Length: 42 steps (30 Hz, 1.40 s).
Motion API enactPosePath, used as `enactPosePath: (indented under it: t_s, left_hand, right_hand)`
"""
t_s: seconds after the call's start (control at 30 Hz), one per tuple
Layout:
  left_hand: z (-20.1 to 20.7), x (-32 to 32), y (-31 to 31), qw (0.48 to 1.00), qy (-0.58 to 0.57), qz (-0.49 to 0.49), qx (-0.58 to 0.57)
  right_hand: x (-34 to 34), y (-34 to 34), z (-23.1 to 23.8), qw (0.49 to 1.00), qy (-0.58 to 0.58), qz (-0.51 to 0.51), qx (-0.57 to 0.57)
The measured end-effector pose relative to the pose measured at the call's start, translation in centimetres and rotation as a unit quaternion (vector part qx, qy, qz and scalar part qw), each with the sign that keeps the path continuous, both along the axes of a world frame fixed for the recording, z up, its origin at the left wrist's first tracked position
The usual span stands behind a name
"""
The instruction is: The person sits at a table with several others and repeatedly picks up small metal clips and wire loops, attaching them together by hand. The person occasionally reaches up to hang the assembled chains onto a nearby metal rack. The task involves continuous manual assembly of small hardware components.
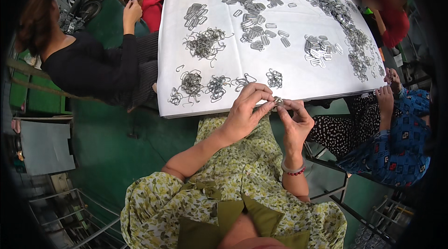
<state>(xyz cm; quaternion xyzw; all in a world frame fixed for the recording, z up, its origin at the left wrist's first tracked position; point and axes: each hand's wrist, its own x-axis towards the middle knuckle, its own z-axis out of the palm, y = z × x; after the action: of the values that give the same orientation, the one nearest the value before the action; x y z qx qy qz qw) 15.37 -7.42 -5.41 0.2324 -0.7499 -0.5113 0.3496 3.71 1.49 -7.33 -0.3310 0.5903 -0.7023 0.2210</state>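
Observation:
Just off the table's near edge, my left hand and my right hand meet, both closed in a pinch. Between their fingertips is a small shiny metal piece, partly covered by the fingers, so its exact shape is unclear. Right behind the hands, on the white-covered table, lie a small heap of bent wire hooks and a looser heap of them. More dark wire hooks are piled to the left. A bracelet circles my right wrist.
Slotted oval metal slides spread over the table's middle and far part, with another group at right. A large hook heap lies left. People sit around: one in black at left, one in blue patterned clothes close at right.

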Motion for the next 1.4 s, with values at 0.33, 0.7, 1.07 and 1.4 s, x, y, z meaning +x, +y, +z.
enactPosePath:
  t_s: [0.33,0.7,1.07,1.4]
  left_hand:
    - [-0.5,-0.5,0.3,0.996,0.026,-0.006,0.083]
    - [-1.3,-1.2,0.2,0.990,0.057,-0.052,0.116]
    - [-2.1,-1.3,0.0,0.995,0.045,-0.057,0.066]
    - [-1.4,-1.4,-0.8,1.000,0.011,0.010,-0.007]
  right_hand:
    - [-1.7,-0.4,0.1,0.982,0.189,0.026,0.016]
    - [-17.3,-18.7,-9.2,0.834,0.470,-0.061,0.283]
    - [-15.5,-15.0,-6.2,0.908,0.301,0.095,0.277]
    - [-2.4,-2.2,3.3,0.999,-0.009,0.048,0.019]
